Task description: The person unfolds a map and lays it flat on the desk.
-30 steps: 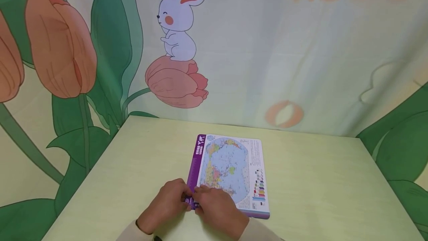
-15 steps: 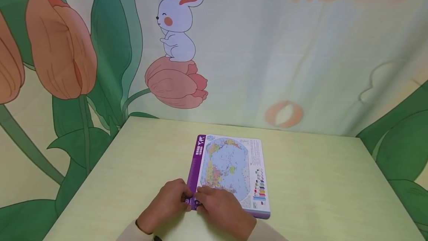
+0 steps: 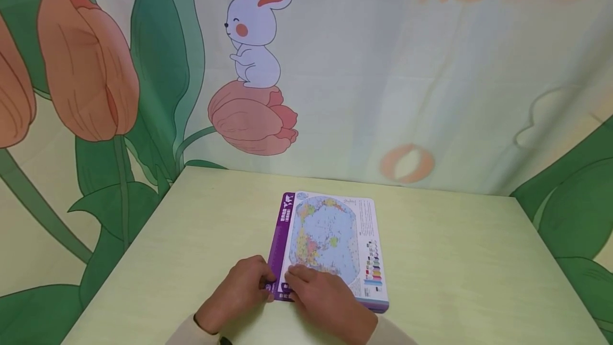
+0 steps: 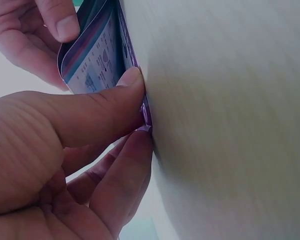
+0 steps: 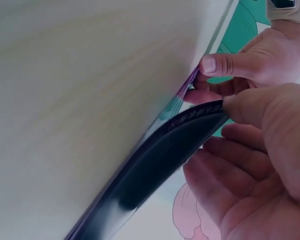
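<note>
A printed world map [image 3: 325, 228] with a purple band [image 3: 276, 252] down its left side lies on the table. It has more than one sheet. My left hand [image 3: 241, 286] pinches the near left corner of the lower sheet between thumb and fingers, at table height in the left wrist view. My right hand [image 3: 330, 300] holds the near edge of the upper sheet. In the right wrist view that raised sheet [image 5: 155, 155] bows away from the table, its edge between thumb and fingers. How many sheets the right hand holds, I cannot tell.
The pale yellow table [image 3: 455, 260] extends on both sides of the map. Behind it hangs a curtain [image 3: 354, 79] printed with tulips and a rabbit, meeting the table's far edge.
My right hand has slid a little to the right, and the upper sheet has shifted with it. More purple shows at the near left corner. My left hand has stayed put.
</note>
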### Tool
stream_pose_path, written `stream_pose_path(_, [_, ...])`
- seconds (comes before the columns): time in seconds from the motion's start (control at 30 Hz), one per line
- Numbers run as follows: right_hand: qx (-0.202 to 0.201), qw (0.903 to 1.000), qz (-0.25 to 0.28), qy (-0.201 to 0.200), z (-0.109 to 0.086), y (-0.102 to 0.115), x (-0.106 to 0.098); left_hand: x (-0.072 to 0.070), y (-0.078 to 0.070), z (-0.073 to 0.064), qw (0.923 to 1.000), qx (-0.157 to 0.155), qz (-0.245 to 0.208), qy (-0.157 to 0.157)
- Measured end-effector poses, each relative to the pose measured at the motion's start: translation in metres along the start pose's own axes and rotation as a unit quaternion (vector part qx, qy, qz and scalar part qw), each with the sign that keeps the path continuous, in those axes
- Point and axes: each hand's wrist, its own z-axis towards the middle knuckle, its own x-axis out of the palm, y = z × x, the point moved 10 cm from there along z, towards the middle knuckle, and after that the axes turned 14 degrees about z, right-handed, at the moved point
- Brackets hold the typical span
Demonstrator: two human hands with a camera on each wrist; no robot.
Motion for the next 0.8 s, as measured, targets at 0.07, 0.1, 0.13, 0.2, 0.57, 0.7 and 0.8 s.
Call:
stream_pose_path(0.07, [0.000, 0.9999, -0.009, 0.008, -0.002, 0.000, -0.001, 0.000, 0.000, 0.000, 1.0000, 0.000, 0.003, 0.000])
stream_pose_path(0.1, [0.002, 0.9999, -0.011, 0.013, -0.003, -0.001, -0.001, 0.000, -0.001, 0.001, 1.0000, 0.000, 0.005, 0.001])
stream_pose_path(0.13, [0.005, 0.9997, -0.012, 0.018, -0.004, -0.002, -0.002, 0.000, -0.001, 0.001, 1.0000, -0.001, 0.005, 0.002])
stream_pose_path(0.2, [0.012, 0.9995, -0.013, 0.025, -0.006, -0.004, -0.003, 0.000, -0.001, 0.002, 1.0000, -0.003, 0.006, 0.005])
stream_pose_path(0.57, [0.096, 0.9942, 0.032, 0.037, -0.032, -0.040, -0.012, 0.003, 0.001, 0.002, 0.9997, -0.015, 0.005, 0.018])
stream_pose_path(0.7, [0.107, 0.9933, 0.040, 0.016, -0.043, -0.052, -0.019, 0.003, 0.000, 0.001, 0.9996, -0.019, 0.005, 0.021])
stream_pose_path(0.8, [0.105, 0.9935, 0.043, -0.007, -0.050, -0.058, -0.027, 0.003, 0.000, 0.001, 0.9995, -0.023, 0.003, 0.023])
